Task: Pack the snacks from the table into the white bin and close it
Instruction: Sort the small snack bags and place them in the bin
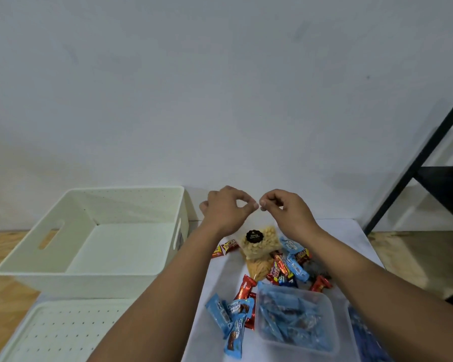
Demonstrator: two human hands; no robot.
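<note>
left hand (226, 209): raised over the far side of the snack pile, thumb and forefinger pinched together at the top edge of the clear bag; other fingers curled.
right hand (285, 210): mirrors it, pinching the same top edge; fingertips of the two hands almost touch.
clear bag (256, 245): pale nuts inside, round black sticker on the front, hanging from both pinches; lower end touches or sits just over the pile, cannot tell which.
orange bag (259, 267): right below the nut bag, lying on the surface.
white bin (94, 257): 9 o'clock from the hands, open, nothing inside, slot handles on both short walls.
lid (60, 333): perforated, flat on the surface at 6 o'clock from the bin, off the bin.
surface (220, 273): white sheet under the snacks, wood showing at left and right.
loose snacks: red wrappers (226, 247) at 9 o'clock from the nut bag; mixed red and blue wrappers (289, 267) at 3 o'clock; blue bars (233, 320) at 6 o'clock, overlapping a red one.
clear tub (296, 317): near right, full of blue wrappers, open top.
black shelf frame (434, 165): 2 o'clock, well apart.
</note>
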